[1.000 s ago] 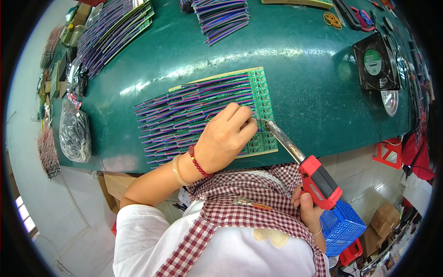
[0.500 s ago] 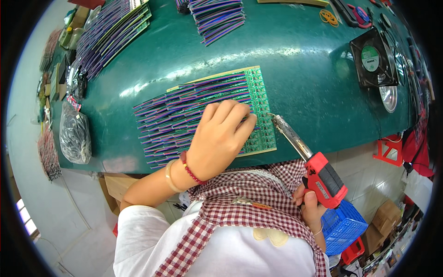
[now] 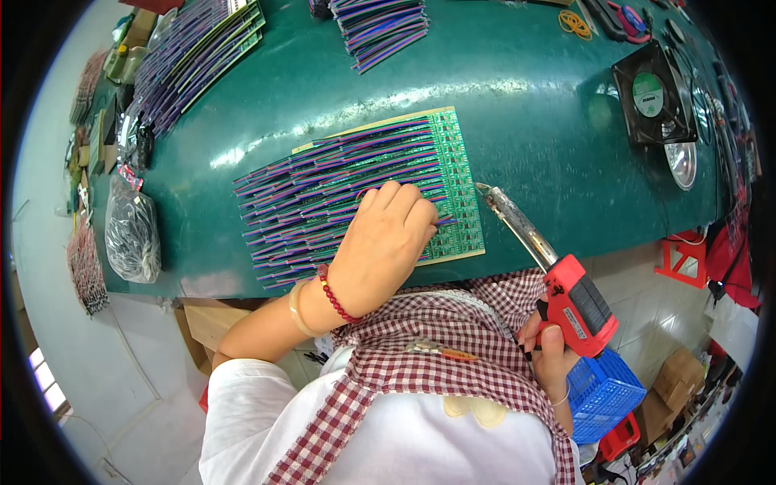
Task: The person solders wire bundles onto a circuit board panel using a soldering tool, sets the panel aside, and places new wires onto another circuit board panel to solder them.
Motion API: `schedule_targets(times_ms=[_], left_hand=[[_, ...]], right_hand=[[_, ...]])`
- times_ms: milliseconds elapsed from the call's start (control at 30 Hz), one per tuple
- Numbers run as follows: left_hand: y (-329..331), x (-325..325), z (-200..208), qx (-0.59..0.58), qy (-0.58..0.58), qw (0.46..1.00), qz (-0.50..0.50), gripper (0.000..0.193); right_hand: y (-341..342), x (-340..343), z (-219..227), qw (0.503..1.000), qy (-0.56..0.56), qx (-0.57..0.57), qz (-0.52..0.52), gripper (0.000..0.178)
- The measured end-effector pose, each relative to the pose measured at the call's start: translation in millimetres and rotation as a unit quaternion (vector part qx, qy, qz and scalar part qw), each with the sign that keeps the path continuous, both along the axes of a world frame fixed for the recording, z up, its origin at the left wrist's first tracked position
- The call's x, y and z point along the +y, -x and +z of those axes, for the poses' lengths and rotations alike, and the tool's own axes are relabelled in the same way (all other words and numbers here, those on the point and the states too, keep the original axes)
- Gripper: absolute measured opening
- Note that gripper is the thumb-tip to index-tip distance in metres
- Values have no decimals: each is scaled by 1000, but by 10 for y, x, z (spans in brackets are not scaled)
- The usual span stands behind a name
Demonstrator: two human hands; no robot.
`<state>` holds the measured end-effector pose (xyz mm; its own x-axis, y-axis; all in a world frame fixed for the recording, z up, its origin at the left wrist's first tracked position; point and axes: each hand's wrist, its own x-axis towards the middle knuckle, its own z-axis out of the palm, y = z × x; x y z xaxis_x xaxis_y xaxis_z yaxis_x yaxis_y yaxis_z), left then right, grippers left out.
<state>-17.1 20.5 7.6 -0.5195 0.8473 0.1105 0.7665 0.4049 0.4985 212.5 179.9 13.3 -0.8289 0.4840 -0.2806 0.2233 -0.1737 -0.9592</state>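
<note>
A green circuit board panel point(image 3: 462, 194) lies on the table, rows of thin red, blue, green and black wires point(image 3: 339, 182) spread leftward across it. My left hand point(image 3: 392, 226) is closed over the panel's lower middle, with short wire ends showing by its fingertips; the fingers partly hide what they pinch. My right hand point(image 3: 551, 349) grips the handle of a red and black soldering gun point(image 3: 578, 303). Its metal barrel points up and left. The tip stands just right of the panel's edge, apart from it.
A black fan point(image 3: 651, 97) stands at the right, by a round metal dish point(image 3: 681, 164). Wired panels point(image 3: 202, 61) are piled at the far left, and a wire bundle point(image 3: 380, 28) lies at the back. A clear bag point(image 3: 132, 230) sits at the left edge. Below right is a blue basket point(image 3: 606, 392).
The soldering gun's tip has moved right and slightly up, off the panel's edge. My left hand has shifted slightly left, and its fingers are drawn closer together.
</note>
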Motion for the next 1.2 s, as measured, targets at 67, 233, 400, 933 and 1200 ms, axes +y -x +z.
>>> schedule_targets(times_ms=[67,233,400,933,1200], left_hand=[[-20,-25,42,4,-8,1000,-1,16],[-63,17,91,5,10,1000,-2,16],[-23,31,108,0,-68,998,17,16],[86,59,14,26,-123,992,0,22],[169,129,60,111,-73,989,70,21]], right_hand=[[-3,-14,-4,1000,-6,4,-1,52],[-27,24,-4,1000,-16,-2,-12,51],[-32,17,-23,1000,-15,6,-23,50],[-86,55,-7,998,-27,18,-54,52],[-63,28,-31,998,-21,18,-51,51]])
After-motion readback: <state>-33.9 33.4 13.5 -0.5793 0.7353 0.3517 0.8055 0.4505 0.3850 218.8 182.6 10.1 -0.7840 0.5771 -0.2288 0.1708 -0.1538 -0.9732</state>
